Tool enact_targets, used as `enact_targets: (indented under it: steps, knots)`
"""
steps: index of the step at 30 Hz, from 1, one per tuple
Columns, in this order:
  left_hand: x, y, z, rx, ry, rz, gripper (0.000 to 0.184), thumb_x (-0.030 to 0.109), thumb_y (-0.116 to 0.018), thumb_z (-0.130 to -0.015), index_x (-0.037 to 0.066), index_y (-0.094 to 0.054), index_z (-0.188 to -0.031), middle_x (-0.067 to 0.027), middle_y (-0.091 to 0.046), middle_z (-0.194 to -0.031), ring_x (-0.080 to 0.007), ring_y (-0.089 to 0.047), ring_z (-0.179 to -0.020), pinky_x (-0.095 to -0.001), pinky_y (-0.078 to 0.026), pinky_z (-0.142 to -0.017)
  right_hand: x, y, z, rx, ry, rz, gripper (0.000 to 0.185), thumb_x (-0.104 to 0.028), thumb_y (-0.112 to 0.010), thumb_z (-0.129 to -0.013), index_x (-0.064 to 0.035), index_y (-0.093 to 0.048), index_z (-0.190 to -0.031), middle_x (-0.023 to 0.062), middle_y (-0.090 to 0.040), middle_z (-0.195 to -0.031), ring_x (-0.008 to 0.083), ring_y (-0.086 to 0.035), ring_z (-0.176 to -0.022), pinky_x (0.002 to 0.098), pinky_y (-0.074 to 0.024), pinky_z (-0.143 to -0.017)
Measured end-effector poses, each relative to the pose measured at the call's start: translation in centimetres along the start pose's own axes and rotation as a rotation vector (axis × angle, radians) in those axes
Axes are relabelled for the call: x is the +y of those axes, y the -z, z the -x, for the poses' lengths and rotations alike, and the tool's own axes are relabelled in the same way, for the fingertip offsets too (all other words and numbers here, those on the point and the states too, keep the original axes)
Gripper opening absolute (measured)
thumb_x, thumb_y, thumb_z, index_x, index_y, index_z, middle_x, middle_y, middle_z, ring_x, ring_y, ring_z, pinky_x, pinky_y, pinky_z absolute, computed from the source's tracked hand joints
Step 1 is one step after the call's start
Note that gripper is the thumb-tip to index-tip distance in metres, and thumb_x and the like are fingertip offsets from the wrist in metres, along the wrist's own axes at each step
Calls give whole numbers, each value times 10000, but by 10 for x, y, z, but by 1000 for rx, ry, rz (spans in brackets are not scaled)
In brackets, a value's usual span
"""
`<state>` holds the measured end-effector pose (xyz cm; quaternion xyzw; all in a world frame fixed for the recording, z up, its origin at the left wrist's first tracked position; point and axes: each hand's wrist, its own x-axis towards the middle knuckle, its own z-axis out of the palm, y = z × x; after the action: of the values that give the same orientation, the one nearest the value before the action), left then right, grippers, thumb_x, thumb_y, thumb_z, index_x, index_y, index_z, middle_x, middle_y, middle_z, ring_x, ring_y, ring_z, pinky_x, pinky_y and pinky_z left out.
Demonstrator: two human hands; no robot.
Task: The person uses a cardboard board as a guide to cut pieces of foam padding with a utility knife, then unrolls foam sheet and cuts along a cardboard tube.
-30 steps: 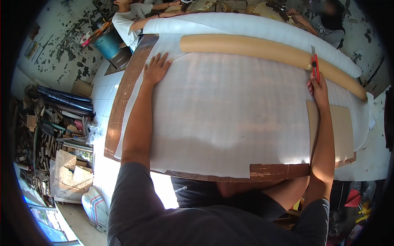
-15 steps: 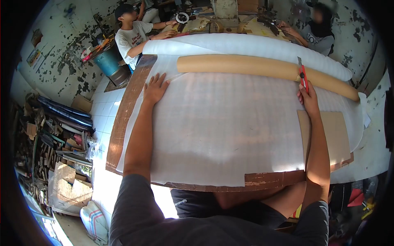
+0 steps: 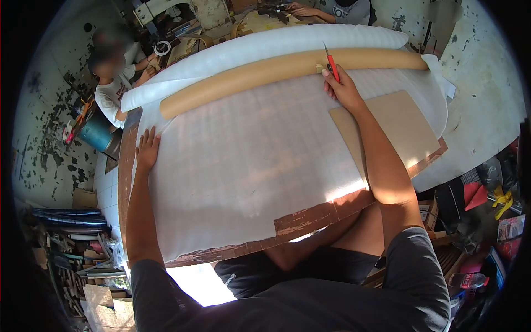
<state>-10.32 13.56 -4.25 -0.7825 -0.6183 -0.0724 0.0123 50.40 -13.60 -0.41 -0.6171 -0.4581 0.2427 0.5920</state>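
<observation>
My left hand (image 3: pixel 147 149) lies flat with fingers spread on the left edge of a thin white sheet (image 3: pixel 249 149), which covers most of a brown table (image 3: pixel 326 213). In my right hand (image 3: pixel 343 88) is a red utility knife (image 3: pixel 332 65), its blade out and pointing up and away from me. The knife is over a long tan roll (image 3: pixel 232 76) that lies across the far part of the sheet. Behind that runs a thick white roll (image 3: pixel 265 45). A flat tan board (image 3: pixel 392 127) lies on the sheet under my right forearm.
People are at the far left (image 3: pixel 113 77) and far right (image 3: pixel 340 11), beside a far worktable with a sewing machine (image 3: pixel 160 10). A blue bucket (image 3: pixel 95 133) stands at left. Wood scraps (image 3: pixel 66 276) are piled lower left; a bottle (image 3: pixel 469 280) and clutter lie lower right.
The view has turned to the right, so the table looks tilted and shifted left. My left hand stays on the sheet's left edge, and my right hand still holds the knife near the tan roll.
</observation>
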Motion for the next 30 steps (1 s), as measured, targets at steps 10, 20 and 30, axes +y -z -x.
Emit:
enact_targets:
  steps: [10, 20, 30]
  knots:
    - [4, 5, 2, -25, 13, -14, 662, 641, -264, -1049, 341, -244, -1638, -64, -218, -1714, -314, -178, -1580, -643, -129, -1228, 5, 4, -5, 140, 105, 26, 347, -414, -578, -1059, -70, -572, -1107, 10, -579, -712, 80, -511, -596, 269, -432, -547]
    - [-5, -4, -3, 73, -3, 83, 664, 650, -346, -1023, 343, -331, -1612, -64, -286, -1693, -324, -235, -1564, -648, -143, -1223, 7, 3, -4, 265, 139, 118, 281, -321, -595, -1056, -44, -573, -1101, 31, -591, -743, 105, -508, -628, 292, -453, -612]
    - [4, 2, 4, 54, 15, 32, 686, 678, -339, -1014, 340, -333, -1611, -73, -277, -1695, -328, -230, -1565, -652, -147, -1222, -9, -11, 12, 12, 271, 414, 427, -215, -609, -1034, -155, -538, -1451, 58, -577, -756, 171, -558, -664, 322, -496, -707]
